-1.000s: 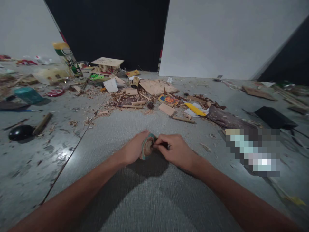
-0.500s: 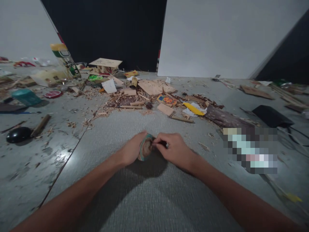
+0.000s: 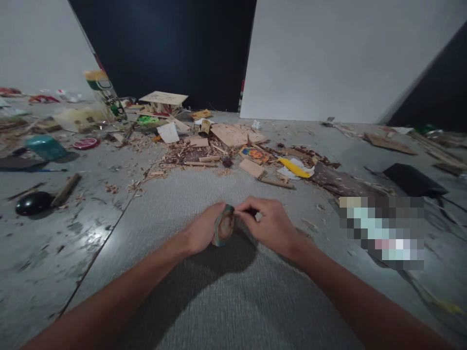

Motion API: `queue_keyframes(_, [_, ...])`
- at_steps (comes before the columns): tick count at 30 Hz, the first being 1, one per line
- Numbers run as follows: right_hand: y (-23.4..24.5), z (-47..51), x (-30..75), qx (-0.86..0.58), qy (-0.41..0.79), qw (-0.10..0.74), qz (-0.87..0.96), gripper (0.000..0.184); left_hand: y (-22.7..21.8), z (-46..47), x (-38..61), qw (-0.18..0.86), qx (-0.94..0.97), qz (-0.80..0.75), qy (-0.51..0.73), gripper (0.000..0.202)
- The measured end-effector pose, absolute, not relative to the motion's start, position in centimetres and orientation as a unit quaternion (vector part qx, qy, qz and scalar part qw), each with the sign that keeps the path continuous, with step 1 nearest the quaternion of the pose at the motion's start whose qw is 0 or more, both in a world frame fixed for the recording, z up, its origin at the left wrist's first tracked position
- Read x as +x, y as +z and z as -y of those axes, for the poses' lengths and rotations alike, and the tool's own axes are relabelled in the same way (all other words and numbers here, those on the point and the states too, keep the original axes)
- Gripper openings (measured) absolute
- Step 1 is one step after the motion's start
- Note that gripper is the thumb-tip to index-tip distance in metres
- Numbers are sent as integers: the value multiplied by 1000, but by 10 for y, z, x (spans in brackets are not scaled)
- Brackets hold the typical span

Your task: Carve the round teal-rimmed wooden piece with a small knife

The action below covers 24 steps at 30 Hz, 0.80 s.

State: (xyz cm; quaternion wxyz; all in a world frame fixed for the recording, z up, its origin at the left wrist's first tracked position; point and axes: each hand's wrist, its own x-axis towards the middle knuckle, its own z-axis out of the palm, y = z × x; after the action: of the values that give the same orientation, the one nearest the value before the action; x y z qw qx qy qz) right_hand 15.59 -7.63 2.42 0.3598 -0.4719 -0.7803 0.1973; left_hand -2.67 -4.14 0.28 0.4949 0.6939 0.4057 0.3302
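Note:
My left hand (image 3: pixel 203 230) is closed around a small round piece with a teal rim and a brown, hollow-looking face (image 3: pixel 224 226), tilted towards the right. Just to its right, my right hand (image 3: pixel 269 221) pinches thumb and forefinger together at the upper right edge of that rim. Whatever sits between those fingertips is too small to make out. Both hands are just above the grey textured floor surface (image 3: pixel 233 296), and their shadow falls below them.
Wood shavings, offcuts and a yellow strip (image 3: pixel 295 168) lie ahead. On the left are a black rounded object (image 3: pixel 33 203), a teal container (image 3: pixel 46 147) and a tall clear container with a yellow top (image 3: pixel 105 95). A black pouch-like item (image 3: pixel 414 179) and a pixelated patch are on the right.
My right fingertips have moved from the brown face of the round piece to its upper right edge. The left hand keeps its hold. The whole view has shifted slightly.

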Motion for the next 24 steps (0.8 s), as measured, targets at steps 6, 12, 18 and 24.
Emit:
queue_keyframes(6, [28,78,158,-489,338,281,754,12,4,44,-27,660,543,-402,328,39])
queue_keyframes(12, [37,75,170,-477,403,355,696,14,12,41,-29,786,391,-354,323,45])
queue_keyframes(18, [34,71,174,-465,461,438,615,18,20,46,-30,793,398,-311,340,27])
queue_keyframes(24, [37,76,167,-460,498,454,578,17,30,57,-33,585,606,-351,409,22])
